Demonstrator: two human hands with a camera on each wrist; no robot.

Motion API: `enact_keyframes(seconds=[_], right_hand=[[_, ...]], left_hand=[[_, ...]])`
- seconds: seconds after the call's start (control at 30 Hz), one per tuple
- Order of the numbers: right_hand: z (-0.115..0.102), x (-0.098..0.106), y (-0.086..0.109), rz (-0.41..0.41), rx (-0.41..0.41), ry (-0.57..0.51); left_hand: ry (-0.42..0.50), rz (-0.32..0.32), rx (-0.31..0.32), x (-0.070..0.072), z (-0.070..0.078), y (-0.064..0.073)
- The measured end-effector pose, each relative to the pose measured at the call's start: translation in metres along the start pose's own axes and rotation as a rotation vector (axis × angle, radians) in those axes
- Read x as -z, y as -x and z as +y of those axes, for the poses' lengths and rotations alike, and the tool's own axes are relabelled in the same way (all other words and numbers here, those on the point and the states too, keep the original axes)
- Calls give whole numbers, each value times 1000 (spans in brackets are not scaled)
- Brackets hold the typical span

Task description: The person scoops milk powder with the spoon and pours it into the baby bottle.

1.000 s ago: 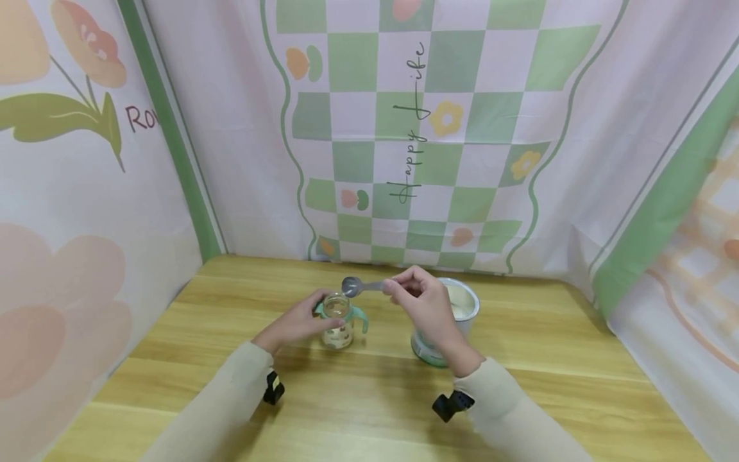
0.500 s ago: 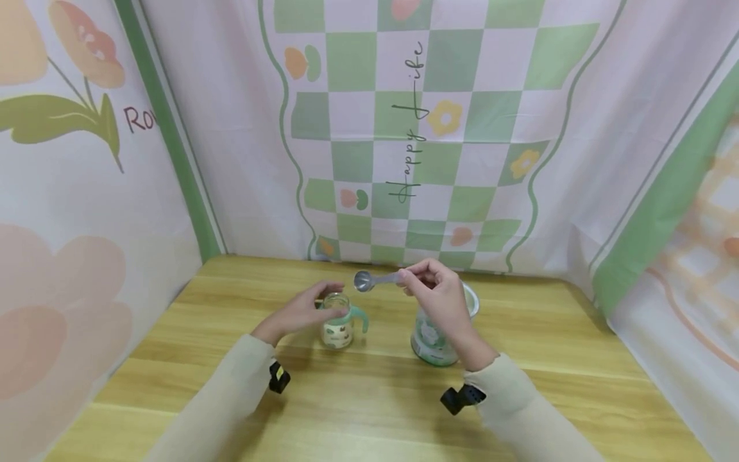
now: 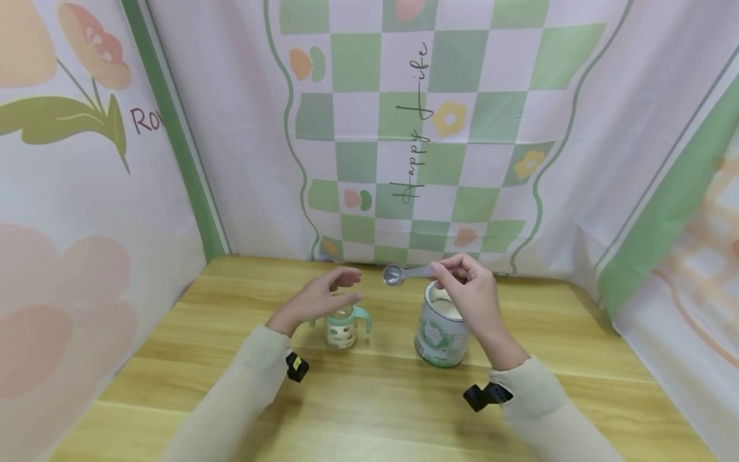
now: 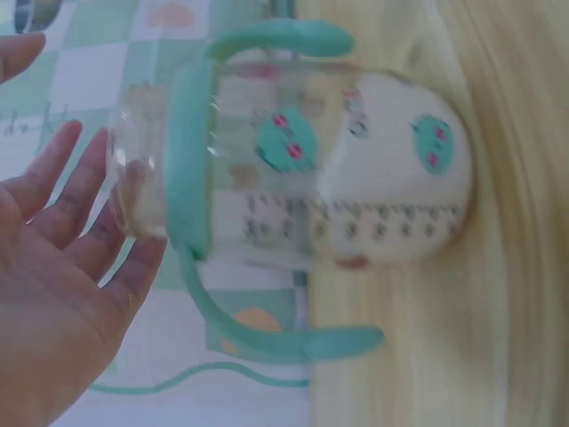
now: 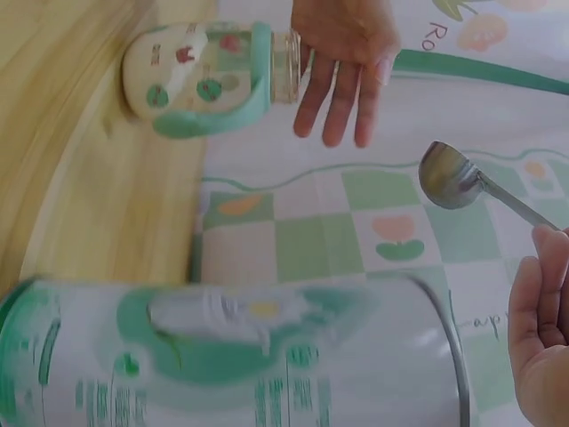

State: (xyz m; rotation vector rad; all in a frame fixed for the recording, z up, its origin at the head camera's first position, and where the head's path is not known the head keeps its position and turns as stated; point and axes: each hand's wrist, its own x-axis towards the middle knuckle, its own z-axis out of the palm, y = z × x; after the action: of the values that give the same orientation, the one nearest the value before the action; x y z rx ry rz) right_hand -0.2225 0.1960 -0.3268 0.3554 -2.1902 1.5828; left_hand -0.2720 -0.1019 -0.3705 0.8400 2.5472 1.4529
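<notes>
My right hand (image 3: 472, 296) pinches the handle of a small metal measuring spoon (image 3: 394, 275), its bowl raised between the bottle and the tin. Below that hand stands a white and green formula tin (image 3: 441, 339), lidless, with pale powder (image 3: 444, 308) inside. To the left, a clear baby bottle (image 3: 342, 335) with mint-green handles stands upright on the table; its mouth is uncapped. White contents (image 4: 391, 147) fill its lower part in the left wrist view. My left hand (image 3: 316, 300) hovers at the bottle's mouth, fingers extended and holding nothing.
The wooden table (image 3: 369, 410) ends at a hanging cloth (image 3: 398, 160) with green checks behind it. More printed cloth (image 3: 86, 192) hangs on the left side. A small black camera (image 3: 297, 366) sits on each wrist.
My right hand has carried the measuring spoon rightward, away from the bottle and over the tin. My left hand has let go of the bottle and risen above it.
</notes>
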Motion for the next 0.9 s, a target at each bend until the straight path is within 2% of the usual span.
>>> enact_keyframes(seconds=[0.13, 0.27, 0.63, 0.9], right_hand=[[2, 11, -1, 33, -4, 21], [5, 23, -1, 62, -1, 35], [15, 54, 4, 98, 24, 100], [27, 72, 8, 105, -5, 167]], left_hand=[[11, 42, -20, -4, 9, -6], [64, 68, -40, -10, 21, -12], [75, 0, -65, -36, 45, -24], [84, -29, -92, -54, 49, -33]])
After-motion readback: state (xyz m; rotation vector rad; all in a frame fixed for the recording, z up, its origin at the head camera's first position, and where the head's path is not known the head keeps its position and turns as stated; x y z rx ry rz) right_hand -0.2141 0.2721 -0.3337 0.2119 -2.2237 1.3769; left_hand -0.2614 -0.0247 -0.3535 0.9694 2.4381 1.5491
